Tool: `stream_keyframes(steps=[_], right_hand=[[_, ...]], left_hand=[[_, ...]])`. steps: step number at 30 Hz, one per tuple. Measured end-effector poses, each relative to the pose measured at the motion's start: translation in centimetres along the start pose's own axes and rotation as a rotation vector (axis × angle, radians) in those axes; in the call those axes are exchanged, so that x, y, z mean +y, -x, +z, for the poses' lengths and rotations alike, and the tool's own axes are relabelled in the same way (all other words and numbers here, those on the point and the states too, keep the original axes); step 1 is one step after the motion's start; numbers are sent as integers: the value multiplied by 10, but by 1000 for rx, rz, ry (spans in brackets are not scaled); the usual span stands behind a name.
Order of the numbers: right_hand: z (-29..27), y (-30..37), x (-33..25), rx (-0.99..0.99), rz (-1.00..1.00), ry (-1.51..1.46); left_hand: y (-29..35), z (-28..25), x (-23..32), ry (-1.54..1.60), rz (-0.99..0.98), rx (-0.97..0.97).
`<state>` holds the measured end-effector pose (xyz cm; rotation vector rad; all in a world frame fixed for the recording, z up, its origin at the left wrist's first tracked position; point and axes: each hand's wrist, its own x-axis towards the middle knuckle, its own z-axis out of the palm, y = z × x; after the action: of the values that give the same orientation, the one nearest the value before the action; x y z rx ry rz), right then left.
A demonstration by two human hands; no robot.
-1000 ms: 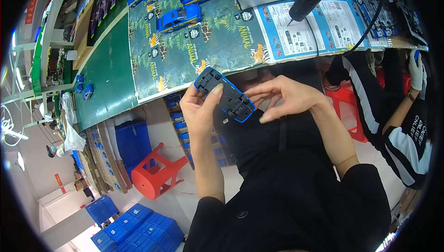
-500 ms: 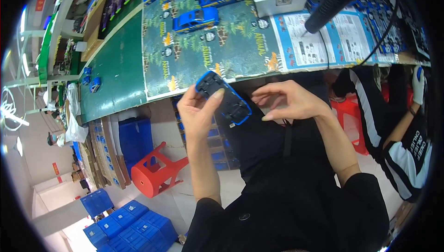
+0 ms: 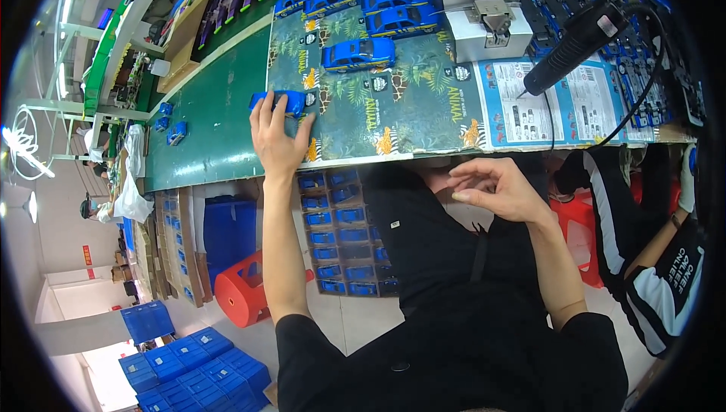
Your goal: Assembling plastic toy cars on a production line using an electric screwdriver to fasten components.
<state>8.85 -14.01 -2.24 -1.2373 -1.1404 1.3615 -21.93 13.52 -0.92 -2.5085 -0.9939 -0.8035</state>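
My left hand [image 3: 277, 136] reaches forward to the left edge of the printed sheet, its fingers curled over a blue toy car [image 3: 294, 103] that rests upright on the bench, partly hidden by them. To the right of it a second blue car [image 3: 358, 55] stands alone on the sheet. Several more blue cars [image 3: 401, 21] are lined up in rows behind that one. My right hand [image 3: 499, 187] hovers in front of the bench edge, fingers loosely bent and apart from the thumb, holding nothing.
A black electric screwdriver [image 3: 569, 47] hangs over instruction sheets [image 3: 522, 113] at the right. Beside it stands a metal fixture [image 3: 491, 30]. Black and blue parts crowd the far right. Below the bench are a tray of blue cars [image 3: 349, 234] and a red stool [image 3: 240, 291]. Another person sits at the right.
My left hand has carried the car from in front of the bench onto its left part, turning it from underside-up to upright. The right hand has shifted slightly right and down.
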Motion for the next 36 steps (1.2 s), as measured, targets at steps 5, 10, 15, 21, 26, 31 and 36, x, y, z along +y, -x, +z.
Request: stream_keyframes(steps=[5,10,15,21,26,31,36], right_hand=[[2,-4,4,-38,64,-71],[8,-8,-1,-44,46,-89],[10,-9,15,-19,83,-76],[20,-13,17,-48,83,-112],[25,-17,22,-53,104,-62],[30,-19,34,-61,176,-30],[41,-25,45,-93,242,52]], left_hand=[[9,-8,-15,169,-222,-17],[2,-3,-66,237,-140,-260],[-8,-8,-78,119,-138,-292],[0,-42,-60,-14,-300,-379],[105,-59,-71,-15,-460,63],[273,-67,-48,-32,-749,19],[341,9,-5,-49,-560,-652]])
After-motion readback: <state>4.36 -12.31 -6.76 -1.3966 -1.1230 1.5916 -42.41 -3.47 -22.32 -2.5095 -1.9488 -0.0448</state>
